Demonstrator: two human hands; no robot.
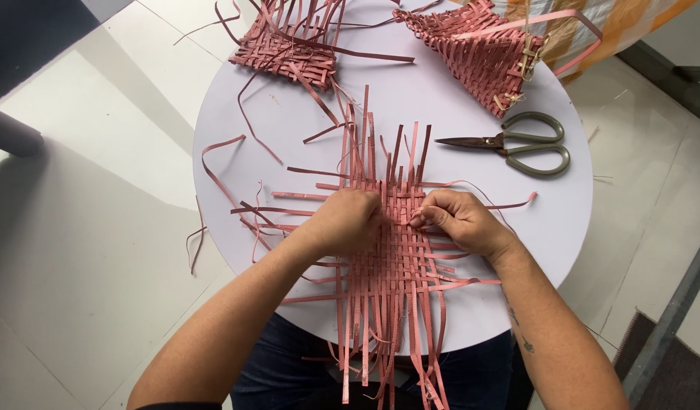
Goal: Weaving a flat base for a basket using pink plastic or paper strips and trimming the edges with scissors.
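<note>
Reddish-pink flat-strip woven mat on round white surface; left hand presses weave, right hand pinches one strip. Risk: loose strips slipping, weave gapping.

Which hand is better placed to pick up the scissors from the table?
Probably the right hand: the scissors lie on its side of the round table, above it. The left hand would cross the woven mat.
</note>
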